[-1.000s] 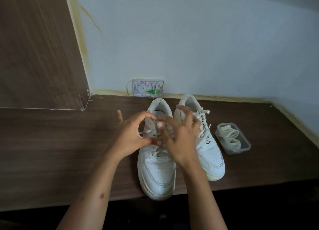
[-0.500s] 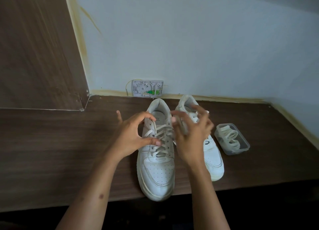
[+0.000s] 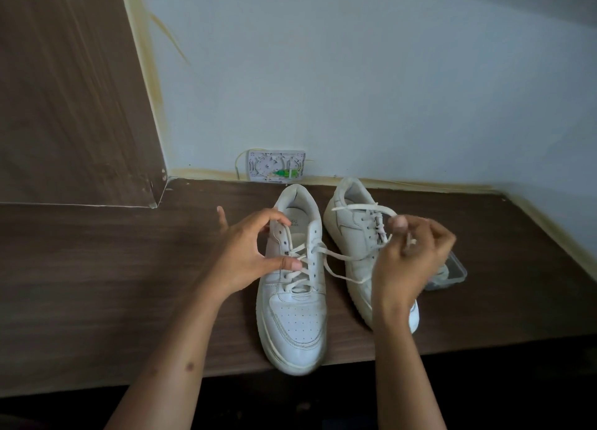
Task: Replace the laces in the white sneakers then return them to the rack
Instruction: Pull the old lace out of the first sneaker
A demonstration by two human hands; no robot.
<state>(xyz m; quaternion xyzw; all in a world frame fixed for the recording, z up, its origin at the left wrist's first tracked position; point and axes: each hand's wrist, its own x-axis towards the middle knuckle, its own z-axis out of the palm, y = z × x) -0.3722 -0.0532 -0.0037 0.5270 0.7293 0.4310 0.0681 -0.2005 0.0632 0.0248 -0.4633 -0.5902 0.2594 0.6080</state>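
1. Left sneaker [image 3: 292, 287]: white, low-cut, perforated toe cap. I see it on the dark wood counter [image 3: 97, 284], toe at the near edge, heel toward the wall. The lower eyelets are laced; the upper ones look empty.
2. Lace [image 3: 342, 256]: flat, off-white. Two strands leave the left sneaker's eyelets and run rightward across the gap to my right hand.
3. Right sneaker [image 3: 352, 232]: white, just beside the first, angled slightly away, partly hidden behind my right hand. Its own lace loops loosely over the collar.
4. Clear plastic container [image 3: 452, 273]: on the counter to the right of the right sneaker, mostly covered by my hand; contents not readable.
5. Left hand [image 3: 248, 255]: I have it on the left sneaker's outer side, thumb low by the eyelets, index finger curled over the collar, gripping the upper.
6. Right hand [image 3: 410, 258]: raised over the right sneaker, fingers curled, pinching the lace strands near the fingertips; motion-blurred.
7. White wall plate [image 3: 276, 166]: on the pale wall behind the sneakers, with a green part.
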